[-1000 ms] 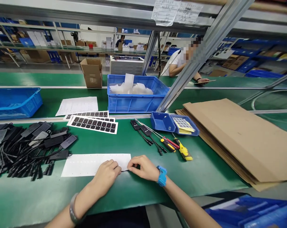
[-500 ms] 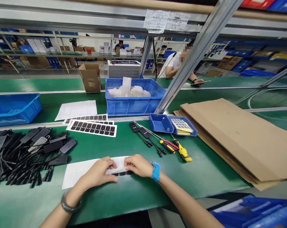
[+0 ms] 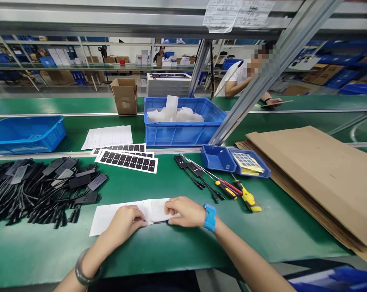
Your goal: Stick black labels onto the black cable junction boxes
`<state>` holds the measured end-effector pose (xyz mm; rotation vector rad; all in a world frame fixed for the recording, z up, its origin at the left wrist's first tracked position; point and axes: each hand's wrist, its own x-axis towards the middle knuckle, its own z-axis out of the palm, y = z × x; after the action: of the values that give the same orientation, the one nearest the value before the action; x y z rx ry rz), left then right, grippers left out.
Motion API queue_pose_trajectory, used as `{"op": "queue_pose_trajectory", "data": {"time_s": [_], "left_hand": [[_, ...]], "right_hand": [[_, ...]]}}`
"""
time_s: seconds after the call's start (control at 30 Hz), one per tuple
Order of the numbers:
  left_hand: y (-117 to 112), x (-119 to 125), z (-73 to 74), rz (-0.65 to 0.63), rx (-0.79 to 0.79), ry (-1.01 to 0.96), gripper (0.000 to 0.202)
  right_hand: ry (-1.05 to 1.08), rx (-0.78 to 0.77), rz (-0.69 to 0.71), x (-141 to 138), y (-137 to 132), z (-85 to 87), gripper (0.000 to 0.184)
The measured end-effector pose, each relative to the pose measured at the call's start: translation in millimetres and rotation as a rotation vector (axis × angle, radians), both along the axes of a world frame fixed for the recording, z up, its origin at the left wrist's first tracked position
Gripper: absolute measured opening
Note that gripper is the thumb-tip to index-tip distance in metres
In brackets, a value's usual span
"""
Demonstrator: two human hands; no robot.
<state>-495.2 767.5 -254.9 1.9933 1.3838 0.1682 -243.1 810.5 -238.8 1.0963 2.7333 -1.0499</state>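
Observation:
A long white sticker sheet (image 3: 102,217) lies on the green bench in front of me, its plain side up and its right part folded over. My left hand (image 3: 125,225) pinches the sheet's lower edge near the fold, thumb and fingers together. Curled fingers of my right hand (image 3: 186,213) grip the folded part at its right end. Between the hands a thin dark strip shows under the paper edge; the rest of the printed face is hidden. More sheets of black stickers (image 3: 127,161) lie beyond, overlapping each other.
Many black cabled modules (image 3: 61,182) are heaped at left. Two more modules (image 3: 194,169), screwdrivers (image 3: 227,189) and a yellow-handled tool (image 3: 247,197) lie right of centre. Small blue trays (image 3: 218,158), a blue crate (image 3: 174,134) and cardboard sheets (image 3: 317,178) stand around. A co-worker (image 3: 241,79) sits opposite.
My left fingers have closed on the sheet's lower edge. The black stickers that showed under it are now mostly covered. The view has turned left, so everything appears further right.

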Motion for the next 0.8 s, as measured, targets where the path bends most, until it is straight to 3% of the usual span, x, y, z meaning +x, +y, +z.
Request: {"op": "queue_pose_trajectory", "data": {"time_s": [0.13, 0.3, 0.4, 0.53, 0.67, 0.8], "left_hand": [[5, -2, 1.5, 0.034, -0.105, -0.065, 0.008], [4, -2, 0.8, -0.035, 0.013, 0.011, 0.022], [3, -4, 10.6, -0.047, 0.055, 0.091, 0.020], [3, -24, 22.3, -0.157, 0.105, 0.056, 0.019], [6, -42, 9.8, -0.130, 0.112, 0.065, 0.025], [10, -36, 2.0, -0.059, 0.110, 0.167, 0.023]], "right_hand": [[0.033, 0.111, 0.056, -21, -9, -5.0, 0.005], [0.021, 0.178, -0.016, -31, -10, -18.3, 0.013], [-0.049, 0.179, -0.065, -29, -4, -21.6, 0.013], [-0.028, 0.092, -0.025, -24, 9, -25.3, 0.011], [0.028, 0.025, 0.027, -21, 19, -26.5, 0.011], [0.041, 0.003, 0.039, -22, 20, -26.7, 0.012]]}}
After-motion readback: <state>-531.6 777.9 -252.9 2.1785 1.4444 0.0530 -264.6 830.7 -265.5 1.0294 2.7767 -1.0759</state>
